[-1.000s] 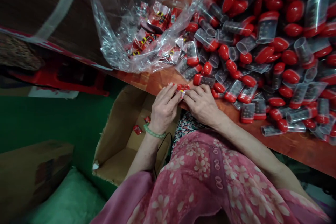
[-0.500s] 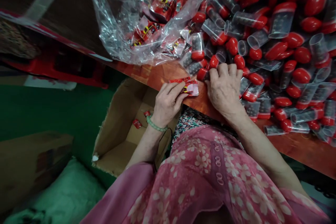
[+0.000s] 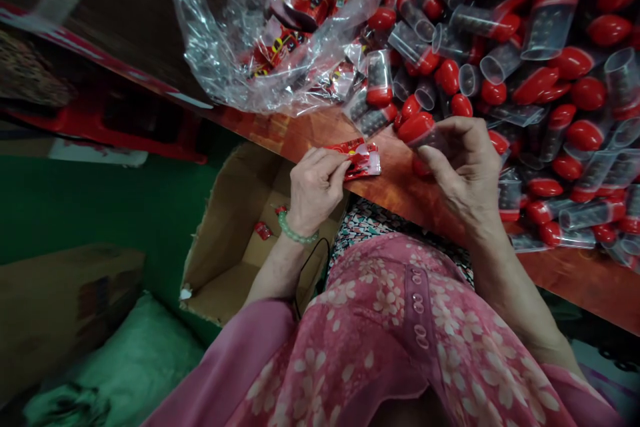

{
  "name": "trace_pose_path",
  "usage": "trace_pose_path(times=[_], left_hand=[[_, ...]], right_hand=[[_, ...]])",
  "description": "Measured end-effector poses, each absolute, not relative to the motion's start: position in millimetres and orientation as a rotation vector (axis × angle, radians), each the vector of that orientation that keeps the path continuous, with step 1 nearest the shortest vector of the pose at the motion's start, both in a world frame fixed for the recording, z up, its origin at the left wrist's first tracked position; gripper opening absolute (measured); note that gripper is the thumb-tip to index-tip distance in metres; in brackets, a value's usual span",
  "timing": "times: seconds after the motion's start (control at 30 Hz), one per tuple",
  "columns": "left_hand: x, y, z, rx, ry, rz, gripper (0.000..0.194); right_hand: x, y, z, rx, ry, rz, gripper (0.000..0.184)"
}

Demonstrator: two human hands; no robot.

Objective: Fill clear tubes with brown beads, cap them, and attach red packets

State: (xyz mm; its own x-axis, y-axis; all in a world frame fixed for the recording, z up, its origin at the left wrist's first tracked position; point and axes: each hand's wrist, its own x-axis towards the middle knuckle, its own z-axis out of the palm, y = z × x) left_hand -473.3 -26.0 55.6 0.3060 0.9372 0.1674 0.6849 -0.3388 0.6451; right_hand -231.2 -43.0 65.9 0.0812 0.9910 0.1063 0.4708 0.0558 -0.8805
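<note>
My left hand [image 3: 314,188] pinches a small red and white wrapped packet [image 3: 361,158] just above the table edge [image 3: 400,187]. My right hand [image 3: 463,163] is lifted off the table with its fingers closed round a clear plastic tube with a red cap [image 3: 417,128], the cap pointing left toward the packet. The two hands are a short gap apart. A big heap of the same red-capped clear tubes [image 3: 530,73] covers the table to the right.
A crumpled clear plastic bag [image 3: 270,33] holding more red packets lies at the back of the table. An open cardboard box [image 3: 235,240] with a few red pieces stands on the floor below my left hand. A second box [image 3: 60,307] and green sacking lie lower left.
My right hand went from the packet to the heap, took up one red-capped tube and lifted it back toward the left. My left hand kept the packet, barely moving.
</note>
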Motion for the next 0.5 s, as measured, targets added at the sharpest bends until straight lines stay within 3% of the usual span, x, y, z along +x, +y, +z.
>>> trace_pose_path(times=[0.27,0.5], left_hand=[[-467,-28,63,1.790,1.386,0.943,0.004],[-465,-34,77,1.681,1.293,0.955,0.011]], right_hand=[[-223,-64,63,-1.484,-1.346,0.979,0.027],[-228,-64,80,-1.299,-1.479,0.856,0.021]])
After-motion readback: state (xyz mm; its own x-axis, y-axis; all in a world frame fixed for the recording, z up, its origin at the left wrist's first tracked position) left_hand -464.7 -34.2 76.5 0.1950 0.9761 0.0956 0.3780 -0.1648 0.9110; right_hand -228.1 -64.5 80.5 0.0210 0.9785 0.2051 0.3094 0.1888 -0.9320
